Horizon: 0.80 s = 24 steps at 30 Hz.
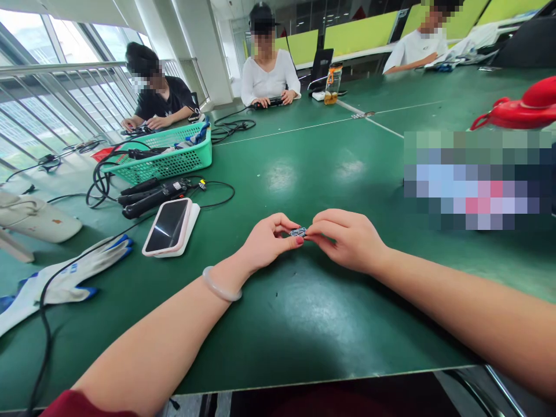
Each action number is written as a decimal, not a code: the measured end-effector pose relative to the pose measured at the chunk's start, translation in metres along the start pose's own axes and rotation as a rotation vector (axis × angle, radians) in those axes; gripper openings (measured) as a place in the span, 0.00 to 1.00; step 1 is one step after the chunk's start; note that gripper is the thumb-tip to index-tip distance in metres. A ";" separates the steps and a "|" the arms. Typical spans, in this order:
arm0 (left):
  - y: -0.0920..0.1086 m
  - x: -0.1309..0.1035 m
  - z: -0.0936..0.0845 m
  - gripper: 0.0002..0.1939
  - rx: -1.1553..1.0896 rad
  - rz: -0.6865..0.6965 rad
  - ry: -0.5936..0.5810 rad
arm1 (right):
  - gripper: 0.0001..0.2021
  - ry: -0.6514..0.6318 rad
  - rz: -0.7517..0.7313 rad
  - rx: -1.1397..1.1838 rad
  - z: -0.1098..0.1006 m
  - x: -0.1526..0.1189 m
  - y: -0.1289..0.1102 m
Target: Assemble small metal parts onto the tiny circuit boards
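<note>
Between the two hands, just above the green table, sits a small metal part, pinched from both sides at once. The left hand grips its left end between thumb and forefinger; the right hand grips its right end the same way, the other fingers curled in. Both hands are closed narrowly on the part, and neither is nearer than the other, since each touches it. The part's long axis runs left to right, roughly level, in line with the two sets of fingertips. It lies straight ahead of the person, near the table's front edge.

Much stays unclear. The part is tiny and glints bluish-grey; its shape, any openings and whether it is one piece or two joined cannot be made out. Fingertips cover both ends. A bangle circles the left wrist. Well to the left lie a phone on a white pad, a glove and cables; a basket stands farther back. A blurred patch hides things at the right.
</note>
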<state>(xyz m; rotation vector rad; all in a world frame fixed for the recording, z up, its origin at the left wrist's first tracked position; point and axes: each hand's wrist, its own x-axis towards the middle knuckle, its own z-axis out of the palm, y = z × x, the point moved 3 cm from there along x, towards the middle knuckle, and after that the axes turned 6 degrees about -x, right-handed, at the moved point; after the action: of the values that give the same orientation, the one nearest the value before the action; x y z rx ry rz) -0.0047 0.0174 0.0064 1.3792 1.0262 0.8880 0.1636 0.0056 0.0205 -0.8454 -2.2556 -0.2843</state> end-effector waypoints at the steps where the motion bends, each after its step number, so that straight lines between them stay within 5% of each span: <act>1: 0.000 0.000 0.000 0.14 -0.038 -0.002 -0.004 | 0.10 0.000 0.014 0.014 -0.001 0.000 0.000; 24: 0.000 0.000 -0.001 0.15 -0.077 -0.006 -0.042 | 0.13 0.020 -0.020 0.016 0.000 -0.003 0.001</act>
<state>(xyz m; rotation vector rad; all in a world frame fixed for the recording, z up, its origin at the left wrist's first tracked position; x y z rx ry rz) -0.0059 0.0181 0.0067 1.3243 0.9535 0.8819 0.1656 0.0054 0.0184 -0.8086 -2.2455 -0.2828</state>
